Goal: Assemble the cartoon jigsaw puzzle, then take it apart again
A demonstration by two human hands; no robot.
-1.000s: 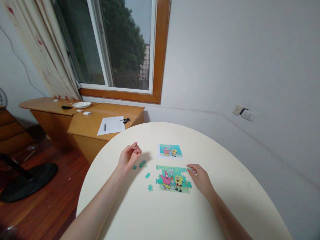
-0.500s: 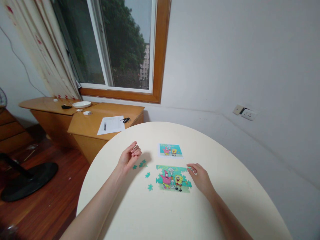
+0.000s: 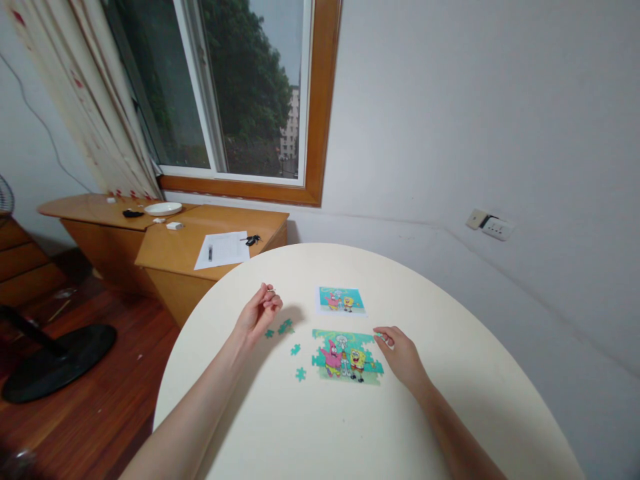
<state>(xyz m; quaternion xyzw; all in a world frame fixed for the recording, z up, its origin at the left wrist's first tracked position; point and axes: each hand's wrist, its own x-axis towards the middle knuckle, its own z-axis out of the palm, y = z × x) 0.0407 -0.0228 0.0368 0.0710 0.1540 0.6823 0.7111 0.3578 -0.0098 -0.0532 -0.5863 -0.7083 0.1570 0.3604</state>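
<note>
My left hand is raised above the table, closed, with the thin pale edge of a puzzle piece showing at its fingertips. My right hand pinches a small green puzzle piece at the upper right corner of the jigsaw puzzle; the fingers partly cover it. Pink, grey and yellow cartoon figures show on the joined puzzle, which has gaps at its left and right sides. Loose turquoise pieces lie between it and my left hand. Beyond the puzzle rests a printed reference picture of the same scene.
Everything lies on a round cream table. Behind its left edge stands a wooden cabinet with a paper sheet, black keys and a white plate. A fan base is on the floor at left.
My left hand has turned slightly, so the edge of the piece in its fingertips shows more clearly. My right hand has stayed at the puzzle's upper right corner.
</note>
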